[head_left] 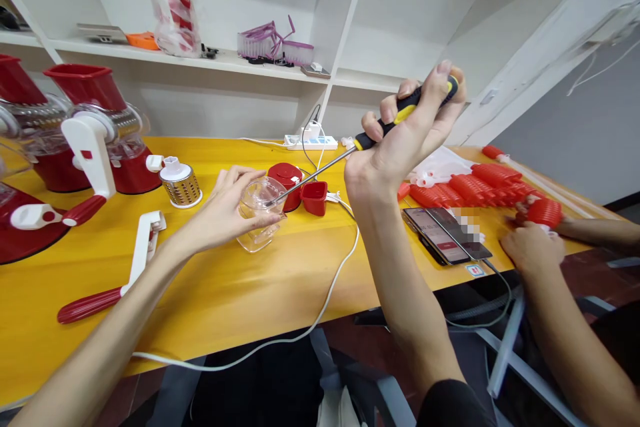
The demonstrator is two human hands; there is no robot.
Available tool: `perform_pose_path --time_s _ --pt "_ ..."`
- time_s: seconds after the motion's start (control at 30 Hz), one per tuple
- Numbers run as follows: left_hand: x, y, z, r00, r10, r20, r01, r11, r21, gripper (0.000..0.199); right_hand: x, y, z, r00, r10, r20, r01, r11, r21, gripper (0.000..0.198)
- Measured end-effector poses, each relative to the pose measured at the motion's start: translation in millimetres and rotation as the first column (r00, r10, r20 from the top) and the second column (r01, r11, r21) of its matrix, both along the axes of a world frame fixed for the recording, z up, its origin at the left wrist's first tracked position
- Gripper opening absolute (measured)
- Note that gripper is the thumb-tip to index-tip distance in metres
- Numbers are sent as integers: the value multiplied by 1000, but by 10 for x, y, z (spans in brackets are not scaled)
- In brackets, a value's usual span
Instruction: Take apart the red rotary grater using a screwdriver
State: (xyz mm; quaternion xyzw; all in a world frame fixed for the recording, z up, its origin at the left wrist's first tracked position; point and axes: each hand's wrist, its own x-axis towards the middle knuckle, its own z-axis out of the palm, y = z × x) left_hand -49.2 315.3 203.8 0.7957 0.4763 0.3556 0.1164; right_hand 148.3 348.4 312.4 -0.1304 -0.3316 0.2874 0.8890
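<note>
My left hand [227, 207] is closed around a clear plastic housing [260, 233] on the table, thumb in front and fingers behind. High on the right, my right hand [410, 120] grips the black and yellow handle of a screwdriver [327, 165]. Its long metal shaft slants down to the left, and the tip reaches the clear housing; whether it touches a screw cannot be made out. Just behind the housing are a round red part [286, 177] and a small red cup-like piece [315, 198]. A perforated metal grater drum [184, 187] stands left of my left hand.
Red rotary graters [95, 90] stand at left, near a loose crank handle [143, 250]. Phones [440, 237] lie right of my right forearm. A co-worker's hands [535, 243] hold a red ribbed piece beside a pile of them [475, 185]. A white cable [345, 260] crosses the table.
</note>
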Motion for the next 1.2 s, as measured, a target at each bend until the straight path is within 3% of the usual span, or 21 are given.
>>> perform_pose_path --time_s 0.2,0.37,0.57,0.7,0.77,0.9,1.03,1.2 --pt "-86 42 39 998 -47 32 48 999 -14 67 -26 -21 16 999 -26 29 26 1000 -1 24" --pt "-128 88 28 981 -48 188 50 999 -9 74 -146 -90 81 996 -43 73 41 999 35 14" --pt "-111 40 -31 977 -85 195 71 994 78 63 -233 -235 62 999 -21 49 17 997 70 12" --pt "-105 64 -131 986 -58 159 33 987 156 50 -240 -407 227 995 14 97 -34 978 205 4" --pt "-104 81 -194 982 -83 172 51 982 180 50 -229 -443 348 993 -9 119 -16 979 203 11" --pt "-68 93 -315 976 -120 182 76 969 234 60 -274 -218 444 979 -27 203 -14 980 200 10" --pt "-5 112 -425 961 -101 256 17 950 313 77 -358 183 342 939 -167 301 60 940 336 7" --pt "9 144 -494 944 -137 300 24 936 350 77 -378 296 290 924 -52 379 -68 953 296 25"
